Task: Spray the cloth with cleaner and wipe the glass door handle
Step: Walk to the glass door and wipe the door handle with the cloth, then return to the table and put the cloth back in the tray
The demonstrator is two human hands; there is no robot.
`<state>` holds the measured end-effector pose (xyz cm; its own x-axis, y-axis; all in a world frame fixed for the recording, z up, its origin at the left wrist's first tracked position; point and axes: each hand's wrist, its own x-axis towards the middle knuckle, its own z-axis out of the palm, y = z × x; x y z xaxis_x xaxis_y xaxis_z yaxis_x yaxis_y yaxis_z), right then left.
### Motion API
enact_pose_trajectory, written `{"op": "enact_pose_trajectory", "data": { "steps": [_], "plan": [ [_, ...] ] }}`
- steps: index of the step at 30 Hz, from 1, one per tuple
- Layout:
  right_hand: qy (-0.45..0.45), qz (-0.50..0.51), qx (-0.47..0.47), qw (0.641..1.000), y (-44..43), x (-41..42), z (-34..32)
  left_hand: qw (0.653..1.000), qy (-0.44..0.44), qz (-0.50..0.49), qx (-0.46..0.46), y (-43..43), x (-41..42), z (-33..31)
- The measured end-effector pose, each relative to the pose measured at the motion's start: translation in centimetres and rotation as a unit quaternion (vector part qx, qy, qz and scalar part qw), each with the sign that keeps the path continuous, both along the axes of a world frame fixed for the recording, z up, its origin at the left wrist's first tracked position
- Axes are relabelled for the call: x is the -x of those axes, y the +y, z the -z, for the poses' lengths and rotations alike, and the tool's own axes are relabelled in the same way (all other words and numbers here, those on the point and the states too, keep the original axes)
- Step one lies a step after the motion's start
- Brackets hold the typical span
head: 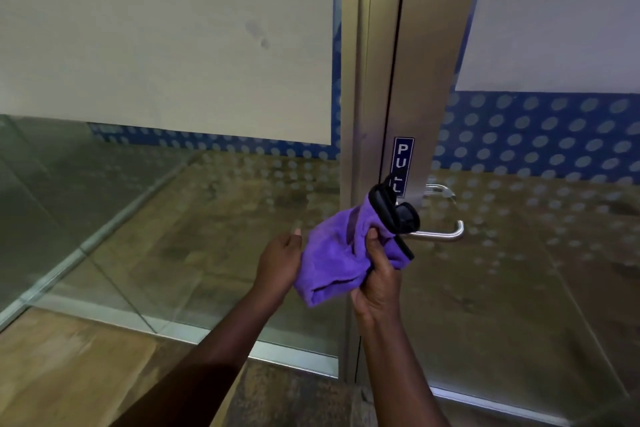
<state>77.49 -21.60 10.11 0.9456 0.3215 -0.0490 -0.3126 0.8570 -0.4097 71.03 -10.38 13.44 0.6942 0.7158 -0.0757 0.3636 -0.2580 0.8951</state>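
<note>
A purple cloth with a black hem is bunched up in front of the glass door. My right hand grips it from below, thumb pressed on top. My left hand rests against the cloth's left side, fingers slightly spread; I cannot tell if it grips. The metal lever handle sticks out from the door's aluminium stile, just right of the cloth and partly hidden behind its black edge. No spray bottle is in view.
A blue PULL sticker sits on the stile above the handle. Frosted glass panels with a blue dotted band flank the frame. A metal floor rail runs along the bottom of the left panel.
</note>
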Motion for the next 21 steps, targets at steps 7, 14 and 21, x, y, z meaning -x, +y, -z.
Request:
{"op": "enact_pose_trajectory", "data": {
  "steps": [7,14,21],
  "plan": [
    [-0.002,-0.067,0.005,0.998,3.2,3.4,0.3,0.878,-0.017,-0.015,0.478,0.7,5.9,-0.4],
    [0.006,-0.16,0.015,0.987,8.1,8.9,-0.1,0.79,-0.167,-0.028,0.589,4.0,13.4,-0.9],
    [-0.026,-0.272,0.012,0.962,13.3,17.4,-0.1,0.799,-0.259,-0.096,0.535,8.8,22.8,-0.5]
  ]
}}
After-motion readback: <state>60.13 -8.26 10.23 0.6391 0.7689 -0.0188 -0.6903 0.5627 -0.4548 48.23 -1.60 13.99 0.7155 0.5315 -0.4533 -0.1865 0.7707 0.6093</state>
